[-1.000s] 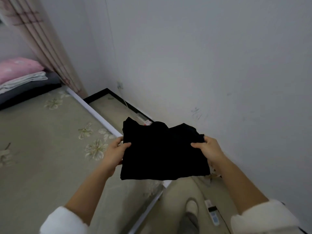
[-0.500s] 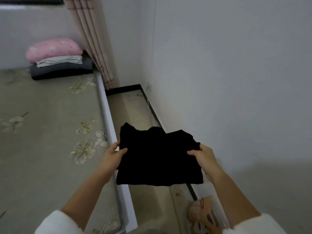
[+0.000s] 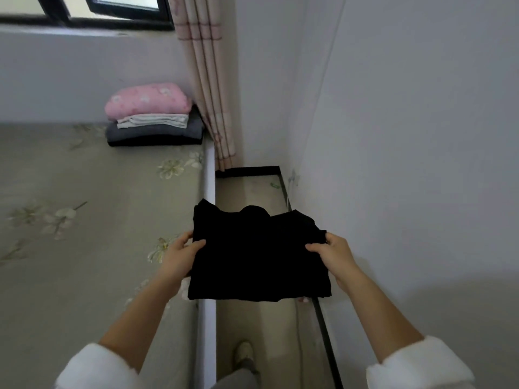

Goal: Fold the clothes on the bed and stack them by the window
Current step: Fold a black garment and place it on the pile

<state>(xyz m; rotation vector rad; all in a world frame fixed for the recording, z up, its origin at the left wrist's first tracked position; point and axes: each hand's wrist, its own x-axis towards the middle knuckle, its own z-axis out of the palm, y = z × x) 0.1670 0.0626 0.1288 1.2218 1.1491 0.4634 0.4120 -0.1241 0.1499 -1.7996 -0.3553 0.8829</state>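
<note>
I hold a folded black garment (image 3: 258,256) flat in the air over the gap between the bed and the wall. My left hand (image 3: 179,256) grips its left edge with the thumb on top. My right hand (image 3: 334,258) grips its right edge the same way. On the far end of the bed (image 3: 84,220), under the window (image 3: 92,9), stands a stack of folded clothes (image 3: 153,122): pink on top, white below, dark grey and black at the bottom.
A pink curtain (image 3: 207,80) hangs beside the stack at the bed's far right corner. A narrow strip of floor (image 3: 252,186) runs between the bed's white edge and the white wall (image 3: 407,136). My foot shows on the floor below.
The view has swung toward the window and I have stepped along the bed. The stack now appears nearer and more central. Both hands keep the same grip on the black garment.
</note>
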